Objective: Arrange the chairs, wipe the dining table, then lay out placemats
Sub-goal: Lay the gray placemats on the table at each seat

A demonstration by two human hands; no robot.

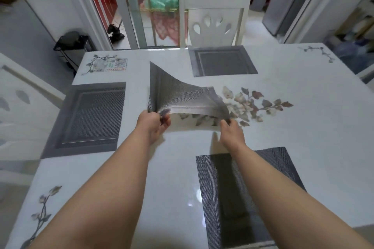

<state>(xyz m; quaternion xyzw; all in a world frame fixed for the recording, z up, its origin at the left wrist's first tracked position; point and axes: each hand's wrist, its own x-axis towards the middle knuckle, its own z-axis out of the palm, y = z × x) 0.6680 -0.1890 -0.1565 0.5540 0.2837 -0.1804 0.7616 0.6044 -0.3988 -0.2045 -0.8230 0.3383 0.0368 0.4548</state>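
both hands are out over the middle of the dining table [283, 131] now, and between them hangs a grey woven placemat [182, 95], lifted clear of the glossy top. the left hand [151, 125] has its fingers pinched shut on the near left corner, the right hand [230, 129] pinches the near right corner, so the near edge is stretched taut while the far end curls up and away, one far corner standing high. held by two corners like this, the mat can be steered flat and square instead of flopping. three places look set: a left placemat [89, 115] lies flat by the left edge, facing the white chair [18, 103] tucked in there, a far placemat [222, 60] sits squared up to the far chair [214, 24], and a near placemat [232, 188] lies at the person's own edge, part hidden under the right forearm. each mat sits before a seat, which is the logic of the layout. the right side of the table is bare, so my guess is this mat is headed there. a small printed card [111, 64] rests near the far left corner, well out of the way.
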